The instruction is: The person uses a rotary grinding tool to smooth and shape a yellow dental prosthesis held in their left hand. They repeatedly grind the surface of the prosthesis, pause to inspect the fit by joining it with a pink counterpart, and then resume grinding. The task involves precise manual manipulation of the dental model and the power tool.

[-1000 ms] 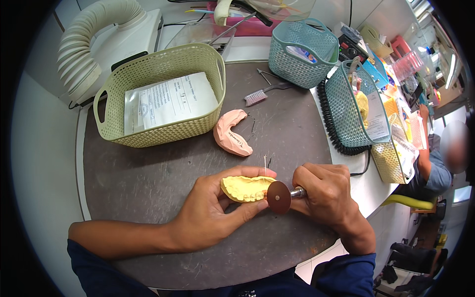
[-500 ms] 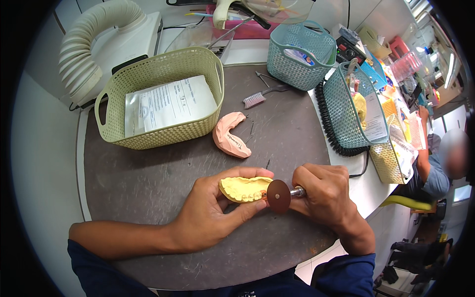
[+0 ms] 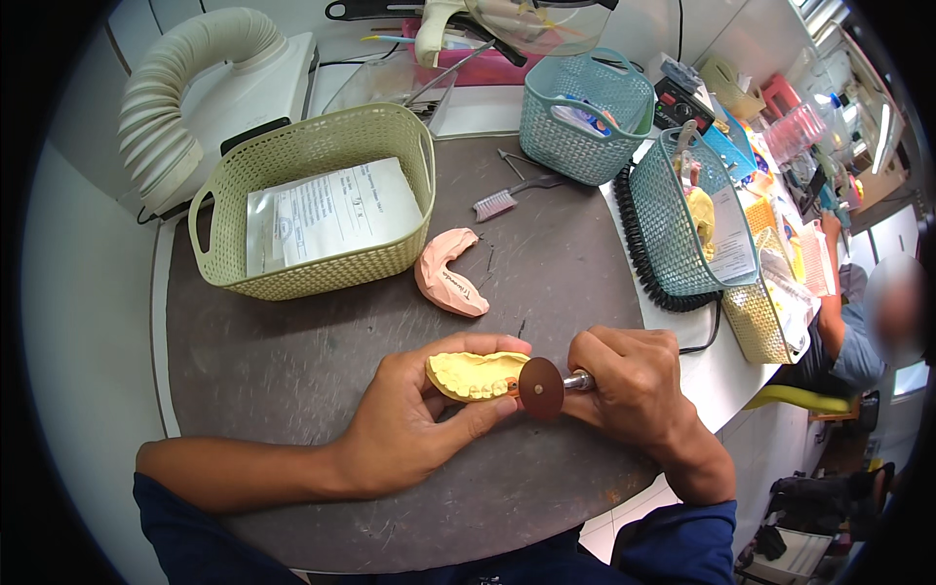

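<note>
A yellow plaster dental model (image 3: 465, 374) with a row of teeth lies in my left hand (image 3: 400, 414), its fingers behind and thumb in front. My right hand (image 3: 629, 385) is wrapped round a metal rotary handpiece (image 3: 579, 380). On the handpiece sits a brown cutting disc (image 3: 541, 388), upright at the model's right end. The disc covers part of that end, so I cannot tell whether it touches. Something orange shows beside the disc, too small to name. Beyond my hands, a pink dental model (image 3: 448, 273) with handwriting lies on the grey mat (image 3: 292, 370).
A green basket (image 3: 322, 278) holding papers stands at the far left, below a white ribbed hose (image 3: 156, 127). A brush (image 3: 497, 203) lies near a blue basket (image 3: 585, 127). Another blue basket (image 3: 682, 224) stands right, beside a black coiled cord (image 3: 643, 249). A person (image 3: 843, 322) sits farther right.
The whole view has shifted slightly. Both hands keep the same grip on the model and handpiece, and the disc stays at the model's right end.
</note>
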Demonstrator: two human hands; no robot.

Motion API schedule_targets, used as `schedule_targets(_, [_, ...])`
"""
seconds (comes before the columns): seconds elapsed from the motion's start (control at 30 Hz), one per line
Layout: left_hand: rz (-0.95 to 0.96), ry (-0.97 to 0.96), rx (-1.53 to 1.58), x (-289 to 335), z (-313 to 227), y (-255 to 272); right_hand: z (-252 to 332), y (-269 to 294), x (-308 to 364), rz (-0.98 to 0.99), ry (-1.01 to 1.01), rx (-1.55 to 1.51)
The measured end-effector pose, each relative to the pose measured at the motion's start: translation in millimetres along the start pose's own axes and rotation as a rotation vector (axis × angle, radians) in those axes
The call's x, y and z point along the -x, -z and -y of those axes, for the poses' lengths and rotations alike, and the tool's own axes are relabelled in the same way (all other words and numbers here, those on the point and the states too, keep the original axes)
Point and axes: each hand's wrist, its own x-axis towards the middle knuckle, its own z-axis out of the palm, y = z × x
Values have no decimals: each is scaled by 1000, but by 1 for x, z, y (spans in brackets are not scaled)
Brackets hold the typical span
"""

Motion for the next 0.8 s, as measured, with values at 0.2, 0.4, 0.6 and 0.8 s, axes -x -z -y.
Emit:
schedule_targets(0.2, [8, 7, 16, 1, 1, 1, 0, 0, 0, 7, 4, 11])
schedule_targets(0.4, [17, 21, 26, 1, 0, 1, 1, 2, -1, 14, -7, 3])
schedule_targets(0.6, [10, -7, 8, 1, 2, 1, 1, 3, -1, 2, -13, -9])
schedule_targets(0.8, [7, -8, 2, 1, 2, 1, 1, 4, -1, 3, -15, -3])
